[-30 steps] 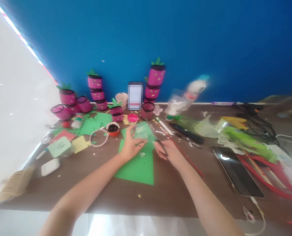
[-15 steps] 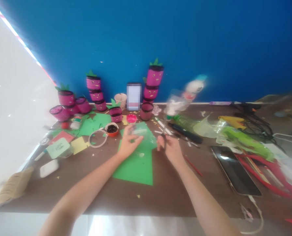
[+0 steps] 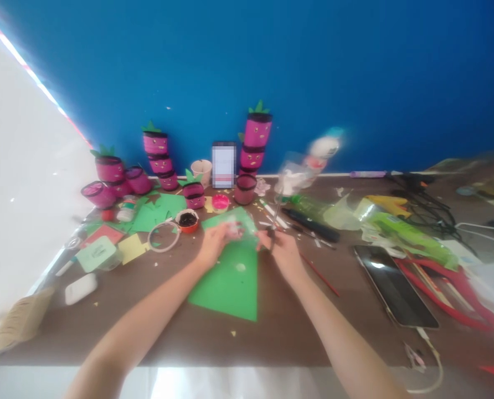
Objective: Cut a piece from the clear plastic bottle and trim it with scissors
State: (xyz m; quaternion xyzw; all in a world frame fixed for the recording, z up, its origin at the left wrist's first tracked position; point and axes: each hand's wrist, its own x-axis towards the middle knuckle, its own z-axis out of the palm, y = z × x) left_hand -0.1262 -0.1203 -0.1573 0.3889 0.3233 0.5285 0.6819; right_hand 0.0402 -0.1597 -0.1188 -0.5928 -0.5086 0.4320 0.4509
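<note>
My left hand is closed on a clear plastic piece, its fingers bunched at the near left side. In my right hand are scissors, dark at the handles, with the blades pointing up and away from me. The fingertips of this hand also reach the right edge of the clear plastic. Beneath both hands lies a green sheet with a small pale round piece on it. Blur hides the exact outline of the plastic.
Magenta cups with faces stand stacked along the blue wall. At left sit a tape ring, an orange paint pot and a twine bundle. To the right lie a phone, red-handled scissors and a thin red stick.
My left hand has closed its fingers further around the clear plastic. My right hand, holding the scissors, has shifted slightly left. The camera view has tilted a little.
</note>
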